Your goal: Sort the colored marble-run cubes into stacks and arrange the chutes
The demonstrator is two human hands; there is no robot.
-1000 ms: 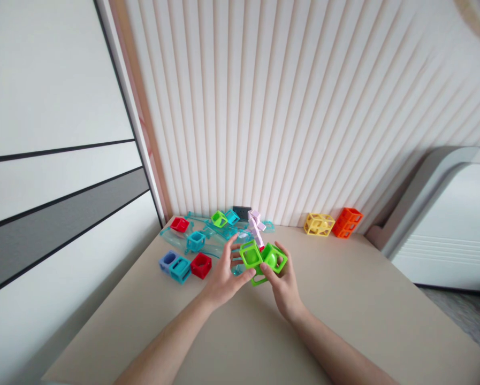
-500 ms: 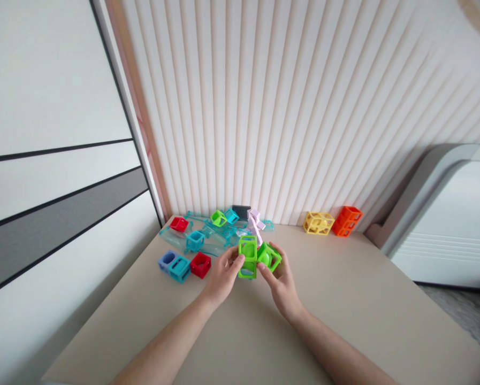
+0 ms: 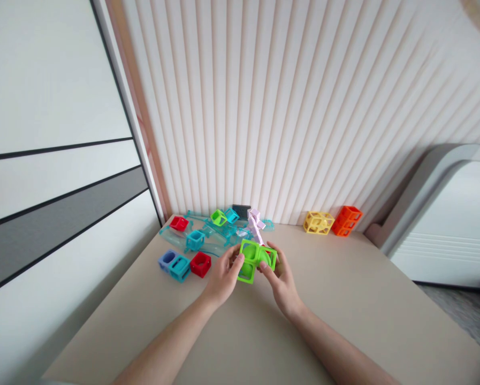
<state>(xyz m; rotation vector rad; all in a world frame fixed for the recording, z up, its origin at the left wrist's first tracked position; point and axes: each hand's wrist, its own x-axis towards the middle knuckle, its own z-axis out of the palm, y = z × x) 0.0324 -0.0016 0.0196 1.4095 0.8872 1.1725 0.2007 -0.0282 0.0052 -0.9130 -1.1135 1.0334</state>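
My left hand (image 3: 226,271) grips a green two-cell block (image 3: 247,261), an open-framed toy block, by its left side, with the thumb on the front. My right hand (image 3: 280,278) is closed on a green cube block (image 3: 266,257), thumb across its lower edge. The two green pieces touch side by side above the table, the cube against the upper right of the taller piece. Whether they are locked together I cannot tell. Nearest on the table is a red block (image 3: 200,264), left of my left hand. Part of another red piece shows behind the green ones.
Joined purple and blue blocks (image 3: 174,265) lie on the left of the table (image 3: 240,337). Behind are teal transparent pieces (image 3: 219,232), small red, blue and green blocks, a pale pink piece (image 3: 255,224) and a black object (image 3: 242,212). Yellow (image 3: 319,222) and orange blocks (image 3: 347,221) stand by the wall.
The green cube has turned and come up against the two-cell block, where a gap showed before. The two-cell block has tilted slightly. Both hands keep their grip.
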